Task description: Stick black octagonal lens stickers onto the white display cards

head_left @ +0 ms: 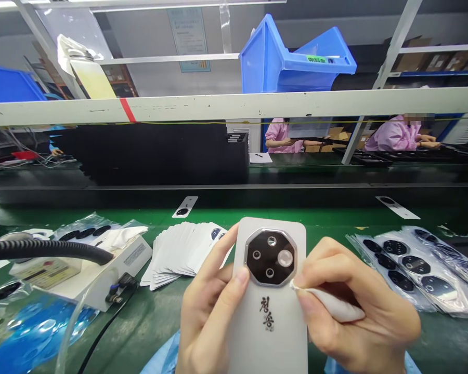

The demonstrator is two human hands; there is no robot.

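Note:
My left hand (214, 311) grips a light grey phone back cover (249, 322) by its left edge and holds it upright toward me. On the cover sit a dark octagonal camera module (271, 257) with a silver rim and some dark lettering below it. Pinched in my right hand (359, 306) is a white cloth (335, 305), its tip touching the cover beside the module's lower right rim. A fanned stack of white covers (179, 254) lies behind my left hand. To the right of my right hand are several camera covers in clear bags (417, 265).
At left stand a white box-shaped device (128, 259) with a black corrugated hose (47, 250), cables and blue film (42, 327). Two single covers (185, 206) (398, 207) lie farther back on the green bench. A shelf beam (218, 106) carries a blue bin (296, 62). People in pink (392, 135) work beyond.

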